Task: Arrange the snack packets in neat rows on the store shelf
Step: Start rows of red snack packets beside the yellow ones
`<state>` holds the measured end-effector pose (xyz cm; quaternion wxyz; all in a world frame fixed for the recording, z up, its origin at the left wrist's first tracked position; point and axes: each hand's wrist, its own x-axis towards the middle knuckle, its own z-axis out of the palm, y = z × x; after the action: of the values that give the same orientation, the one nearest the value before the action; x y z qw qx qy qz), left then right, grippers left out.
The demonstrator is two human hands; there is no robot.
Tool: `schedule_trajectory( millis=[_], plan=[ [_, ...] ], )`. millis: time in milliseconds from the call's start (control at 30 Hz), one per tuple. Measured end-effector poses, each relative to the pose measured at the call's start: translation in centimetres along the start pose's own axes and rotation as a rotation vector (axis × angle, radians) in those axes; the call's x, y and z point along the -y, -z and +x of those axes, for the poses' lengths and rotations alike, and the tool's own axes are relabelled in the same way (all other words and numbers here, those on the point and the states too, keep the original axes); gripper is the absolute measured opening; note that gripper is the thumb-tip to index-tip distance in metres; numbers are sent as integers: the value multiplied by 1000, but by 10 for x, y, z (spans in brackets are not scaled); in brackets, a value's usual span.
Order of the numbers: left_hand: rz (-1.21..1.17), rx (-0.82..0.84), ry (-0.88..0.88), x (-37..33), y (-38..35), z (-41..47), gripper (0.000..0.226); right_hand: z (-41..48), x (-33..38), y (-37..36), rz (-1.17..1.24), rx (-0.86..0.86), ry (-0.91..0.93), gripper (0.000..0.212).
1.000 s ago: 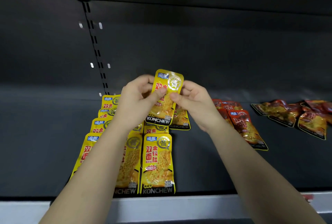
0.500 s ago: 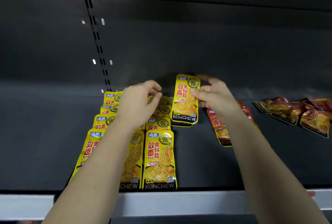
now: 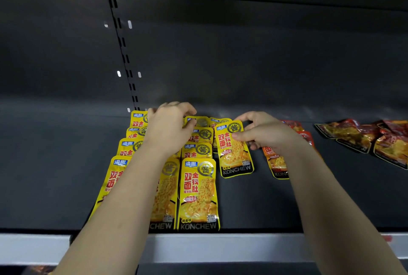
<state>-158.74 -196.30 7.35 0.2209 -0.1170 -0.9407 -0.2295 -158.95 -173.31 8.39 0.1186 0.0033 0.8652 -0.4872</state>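
Yellow snack packets [image 3: 198, 193] lie in overlapping rows on the dark shelf [image 3: 254, 204], running from the front lip to the back. My right hand [image 3: 262, 133] pinches the right edge of one yellow packet [image 3: 235, 153], which lies flat at the head of a fourth row with another yellow packet partly under it. My left hand [image 3: 171, 129] rests over the back of the middle rows, thumb touching the rearmost packet [image 3: 199, 121]; my forearm hides much of the second row. An orange packet [image 3: 276, 164] shows under my right wrist.
A loose heap of red-and-orange packets [image 3: 362, 137] lies at the right of the shelf. A slotted upright [image 3: 123, 54] runs down the back wall. The white shelf lip [image 3: 220, 246] crosses the bottom.
The yellow packet was held up in both hands; it has come down and to the right onto the shelf. My left hand let go and moved back over the middle rows.
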Motion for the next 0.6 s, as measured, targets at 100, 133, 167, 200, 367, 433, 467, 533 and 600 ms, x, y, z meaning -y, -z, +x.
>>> schedule_trajectory(
  millis=[100, 133, 167, 200, 367, 433, 467, 533, 600],
  plan=[
    [3, -1, 7, 1, 0, 0, 19, 1, -1, -1, -3, 0, -24, 41],
    [3, -2, 8, 0, 0, 0, 19, 0, -1, -2, 6, 1, -27, 41],
    [3, -2, 9, 0, 0, 0, 19, 1, -1, -3, 13, 2, -30, 41],
    [4, 0, 9, 0, 0, 0, 19, 1, -1, -4, 15, 0, -33, 40],
    [9, 6, 6, -1, 1, 0, 19, 1, -2, -9, 26, 9, -57, 22],
    [9, 8, 6, -2, 1, 0, 20, 1, -2, -9, 35, -13, -60, 20],
    [8, 8, 6, -2, 1, 0, 20, 1, -2, -8, 35, -25, -57, 21],
    [6, 10, 4, -3, 2, 0, 20, 2, -2, -9, 35, -39, -50, 26],
    [5, 10, 2, -3, 2, -1, 20, 5, -3, -11, 32, -45, -45, 34]
  ],
)
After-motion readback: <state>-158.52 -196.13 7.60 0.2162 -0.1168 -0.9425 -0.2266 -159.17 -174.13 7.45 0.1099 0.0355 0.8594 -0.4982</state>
